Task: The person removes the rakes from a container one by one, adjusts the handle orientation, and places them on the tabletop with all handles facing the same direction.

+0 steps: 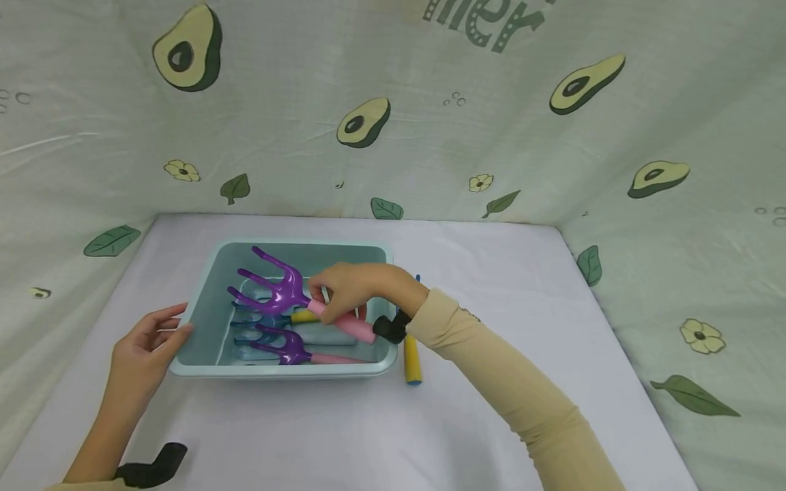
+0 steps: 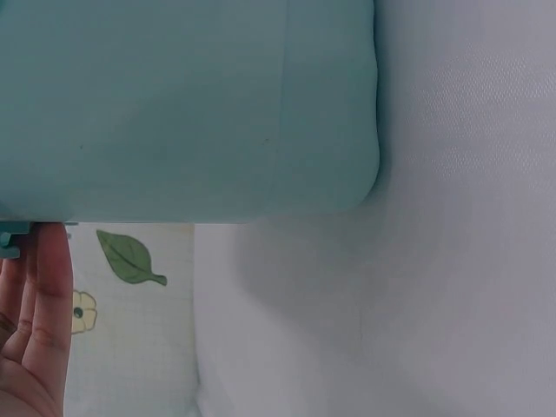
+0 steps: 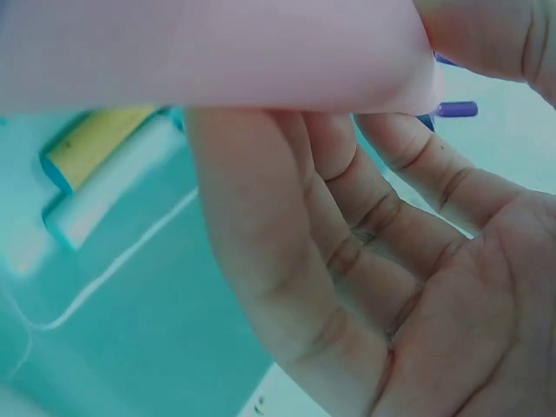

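Observation:
My right hand (image 1: 350, 290) grips the pink handle of a purple hand rake (image 1: 285, 290), held tilted over a pale teal basin (image 1: 276, 372). Its prongs point to the left. In the right wrist view the pink handle (image 3: 217, 52) lies across the curled fingers (image 3: 261, 217). My left hand (image 1: 150, 341) holds the basin's left rim, thumb near the edge; its fingers (image 2: 50, 287) show beneath the rim in the left wrist view. Inside the basin lie another purple rake (image 1: 291, 351) with a pink handle and blue rakes, one with a yellow handle (image 1: 303, 316), partly covered.
Just right of the basin, a yellow-handled tool (image 1: 412, 358) lies on the white tablecloth (image 1: 491, 327), partly hidden by the right forearm. An avocado-print cloth (image 1: 276, 136) hangs behind and at both sides. Black wrist mounts (image 1: 153, 467) sit on both wrists.

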Motion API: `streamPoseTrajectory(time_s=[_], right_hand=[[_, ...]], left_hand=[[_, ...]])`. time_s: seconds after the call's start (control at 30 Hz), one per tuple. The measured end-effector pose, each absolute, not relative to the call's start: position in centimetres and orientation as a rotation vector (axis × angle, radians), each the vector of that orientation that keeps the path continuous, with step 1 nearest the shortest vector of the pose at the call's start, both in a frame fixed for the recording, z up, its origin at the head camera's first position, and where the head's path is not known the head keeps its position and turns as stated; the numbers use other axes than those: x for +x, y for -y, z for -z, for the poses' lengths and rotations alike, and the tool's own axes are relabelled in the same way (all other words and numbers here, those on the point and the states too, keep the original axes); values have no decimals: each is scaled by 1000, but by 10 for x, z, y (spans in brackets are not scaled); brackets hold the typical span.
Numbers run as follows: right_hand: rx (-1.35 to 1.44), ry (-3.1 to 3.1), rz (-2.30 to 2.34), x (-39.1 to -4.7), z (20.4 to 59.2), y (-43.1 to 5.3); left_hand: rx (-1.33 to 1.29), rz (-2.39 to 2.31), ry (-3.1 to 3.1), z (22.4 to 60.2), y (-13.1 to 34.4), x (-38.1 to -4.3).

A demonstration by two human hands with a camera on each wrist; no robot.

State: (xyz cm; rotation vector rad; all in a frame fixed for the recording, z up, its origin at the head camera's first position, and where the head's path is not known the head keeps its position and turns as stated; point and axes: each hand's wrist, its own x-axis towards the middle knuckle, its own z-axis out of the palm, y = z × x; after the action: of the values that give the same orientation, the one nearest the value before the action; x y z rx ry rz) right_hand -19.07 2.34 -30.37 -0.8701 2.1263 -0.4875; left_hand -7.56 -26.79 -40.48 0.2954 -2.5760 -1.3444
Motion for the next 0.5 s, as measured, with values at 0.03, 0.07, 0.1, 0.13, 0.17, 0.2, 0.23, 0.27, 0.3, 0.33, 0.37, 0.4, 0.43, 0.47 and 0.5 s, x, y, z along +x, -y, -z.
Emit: streamPoseTrajectory(time_s=[0.03, 0.07, 0.1, 0.13, 0.17, 0.2, 0.23, 0.27, 0.3, 0.33, 0.37, 0.4, 0.43, 0.47, 0.5], right_hand=[[-876, -2132, 507, -191, 302, -27], [-885, -2138, 521, -191, 300, -30], [-891, -2142, 536, -191, 298, -34], [-891, -2146, 550, -191, 296, -37], [-892, -2154, 562, -191, 295, -41], [-889, -2159, 576, -191, 293, -44], [-886, -2165, 591, -190, 292, -48], [-882, -2172, 609, -190, 290, -52], [-877, -2178, 626, -189, 289, -56], [-869, -2188, 645, -188, 289, -60], [-859, -2199, 667, -188, 288, -65], [-848, -2207, 691, -187, 288, -69], [-835, -2218, 713, -186, 288, -73], [-821, -2226, 736, -185, 288, -78], [-806, -2236, 756, -185, 288, -82]], left_hand=[[298, 1344, 2574, 405, 268, -75], [300, 1342, 2574, 405, 268, -75], [297, 1342, 2572, 405, 268, -76], [295, 1342, 2571, 405, 268, -76], [293, 1340, 2571, 405, 268, -76], [290, 1340, 2568, 406, 268, -76], [288, 1340, 2568, 406, 268, -76], [287, 1339, 2569, 406, 268, -76], [287, 1341, 2568, 406, 269, -76], [286, 1346, 2567, 406, 269, -76], [287, 1347, 2567, 406, 269, -77], [287, 1349, 2567, 406, 269, -76], [288, 1348, 2569, 406, 269, -77], [288, 1349, 2570, 406, 269, -76], [288, 1348, 2571, 406, 269, -76]])
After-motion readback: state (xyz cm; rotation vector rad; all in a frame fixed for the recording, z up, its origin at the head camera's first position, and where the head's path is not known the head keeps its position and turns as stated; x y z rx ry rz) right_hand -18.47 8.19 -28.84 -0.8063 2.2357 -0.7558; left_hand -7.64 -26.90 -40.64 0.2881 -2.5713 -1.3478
